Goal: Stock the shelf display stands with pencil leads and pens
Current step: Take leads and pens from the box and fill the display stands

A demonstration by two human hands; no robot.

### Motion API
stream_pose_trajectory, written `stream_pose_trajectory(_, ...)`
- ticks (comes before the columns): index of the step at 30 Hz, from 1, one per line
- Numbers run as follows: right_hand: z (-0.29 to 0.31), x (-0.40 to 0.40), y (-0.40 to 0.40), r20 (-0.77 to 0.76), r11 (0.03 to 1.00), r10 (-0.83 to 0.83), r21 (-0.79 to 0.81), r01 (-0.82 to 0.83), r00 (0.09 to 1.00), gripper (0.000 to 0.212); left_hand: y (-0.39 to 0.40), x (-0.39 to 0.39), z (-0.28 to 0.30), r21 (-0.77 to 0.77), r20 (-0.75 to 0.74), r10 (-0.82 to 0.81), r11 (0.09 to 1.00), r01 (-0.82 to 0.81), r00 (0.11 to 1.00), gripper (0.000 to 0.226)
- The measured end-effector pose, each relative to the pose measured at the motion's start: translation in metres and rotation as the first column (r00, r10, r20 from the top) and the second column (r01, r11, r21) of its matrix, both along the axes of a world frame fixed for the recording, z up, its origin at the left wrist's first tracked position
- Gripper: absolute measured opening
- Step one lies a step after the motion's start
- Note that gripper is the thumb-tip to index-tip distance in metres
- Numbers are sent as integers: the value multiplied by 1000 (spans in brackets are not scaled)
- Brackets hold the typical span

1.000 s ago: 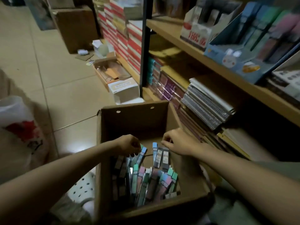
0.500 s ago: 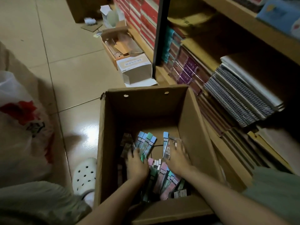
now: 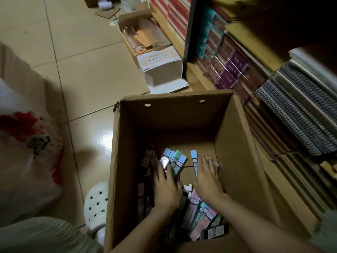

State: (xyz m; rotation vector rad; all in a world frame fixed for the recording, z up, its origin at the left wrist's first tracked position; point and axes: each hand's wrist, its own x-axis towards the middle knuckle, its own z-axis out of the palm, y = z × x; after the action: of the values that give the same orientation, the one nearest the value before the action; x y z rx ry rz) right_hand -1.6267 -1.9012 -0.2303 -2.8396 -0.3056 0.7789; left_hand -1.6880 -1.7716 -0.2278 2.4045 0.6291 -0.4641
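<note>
Plastic bag (image 3: 27, 152): white with red print, slumped on the floor (image 3: 82, 73) at the far left edge of my view.
My shoe (image 3: 96, 203): white, with holes, on the tiles just left of the box's left wall.
Cardboard box (image 3: 242, 161): open-topped, standing on the floor close against the base of the shelf; two small holes show in its far wall.
Pencil lead cases (image 3: 176, 159): slim packs with blue, green and pink caps, lying loose across the bottom of the box, mostly in the near half; a few blue and green ones fan out toward the far wall.
My left hand (image 3: 166, 189): down inside the box, palm down, fingers spread and laid flat on the cases on the left side. I cannot tell whether anything is caught under them.
My right hand (image 3: 207, 178): beside the left one, also palm down, fingers straight and close together, pressing on cases near the right wall; one blue-capped case (image 3: 194, 158) sticks out just left of my fingers.
Small white carton (image 3: 160, 70): on the floor beyond the box, with another open carton (image 3: 138, 37) of mixed stock behind it.
Shelf (image 3: 200, 81): along the right, low tier packed with purple and teal wrapped packs (image 3: 231, 70).
Spiral notebooks (image 3: 295, 115): stacked on the shelf at the far right.
</note>
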Motion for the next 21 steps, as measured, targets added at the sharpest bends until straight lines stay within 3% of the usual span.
stream_pose_trajectory(3,-4,-5,2,41,999,20,30,-22,999,74,-7,-3,1,71,-4,-90,993,90,996,69)
stream_pose_trajectory(7,3,-6,4,80,983,-145,121,135,986,58,-1,1,6,74,47,-146,987,142,988,59)
stream_pose_trajectory(12,10,10,0,101,983,-140,136,126,985,52,14,10,8,-36,171,-59,997,66,984,49)
stream_pose_trajectory(15,12,21,1,103,989,-127,90,118,987,57,16,16,10,-138,215,79,989,-50,973,49)
stream_pose_trajectory(21,7,31,4,64,997,-55,60,52,996,72,16,36,7,-252,100,242,945,-210,965,59)
